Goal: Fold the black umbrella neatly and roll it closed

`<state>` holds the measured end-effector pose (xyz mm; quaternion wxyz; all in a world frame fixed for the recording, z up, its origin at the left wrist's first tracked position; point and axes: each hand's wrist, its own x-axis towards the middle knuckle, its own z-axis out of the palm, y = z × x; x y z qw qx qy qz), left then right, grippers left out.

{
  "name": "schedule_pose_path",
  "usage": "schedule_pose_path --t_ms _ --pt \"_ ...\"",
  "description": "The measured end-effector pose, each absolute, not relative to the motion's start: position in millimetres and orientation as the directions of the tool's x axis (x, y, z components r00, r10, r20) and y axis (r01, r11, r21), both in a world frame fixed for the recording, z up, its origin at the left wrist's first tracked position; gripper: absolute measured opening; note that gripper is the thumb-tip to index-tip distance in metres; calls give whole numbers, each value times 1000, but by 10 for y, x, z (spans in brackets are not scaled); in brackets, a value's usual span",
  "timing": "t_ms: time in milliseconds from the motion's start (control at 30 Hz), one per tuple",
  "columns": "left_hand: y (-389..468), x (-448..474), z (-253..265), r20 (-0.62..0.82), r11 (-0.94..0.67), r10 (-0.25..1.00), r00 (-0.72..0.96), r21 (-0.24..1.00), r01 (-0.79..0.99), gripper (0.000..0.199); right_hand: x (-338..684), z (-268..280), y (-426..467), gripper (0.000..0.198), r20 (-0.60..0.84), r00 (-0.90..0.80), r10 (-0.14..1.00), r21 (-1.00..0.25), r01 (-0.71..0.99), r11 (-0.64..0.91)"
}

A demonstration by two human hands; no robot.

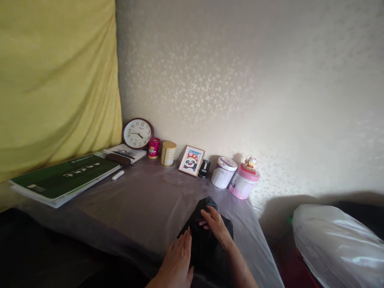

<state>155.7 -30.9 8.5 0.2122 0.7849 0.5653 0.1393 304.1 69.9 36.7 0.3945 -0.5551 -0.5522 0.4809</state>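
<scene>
Two hands on black fabric, grip unclear; grey-covered table, patterned wall, yellow curtain left.

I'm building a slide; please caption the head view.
Left hand and right hand on a soft black item, a clock and framed panda picture beyond.

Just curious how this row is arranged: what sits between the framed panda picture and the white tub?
In the head view, a small black object sits between the framed panda picture and the white tub.
</scene>
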Motion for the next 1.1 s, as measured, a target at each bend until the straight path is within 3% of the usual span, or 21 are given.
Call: schedule_pose_path --t_ms 233,433,567,733,867,967,1100 --pt "-360 1381 416 -61 -200 961 271 526 827 64 3033 429 637 37 -80 -281 956 -935 354 26" --pt "-338 1472 531 210 -325 944 255 447 833 33 3015 311 681 25 57 -377 924 -860 452 237" --pt "-288 1595 351 263 -483 875 408 403 777 36 2996 326 645 21 80 -436 896 -840 454 296" --pt "-252 1592 177 219 -451 892 395 382 807 50 3002 375 563 20 109 -531 840 -853 384 353" --pt "-246 1572 131 183 -434 901 394 393 810 51 3073 364 514 21 299 -462 835 -696 494 522" --pt "-245 1577 105 165 -430 902 398 411 804 52 3132 310 539 22 414 -518 749 -529 533 661" --pt "-247 1592 114 132 -411 910 394 427 806 51 3181 210 714 26 439 -563 700 -369 597 712"
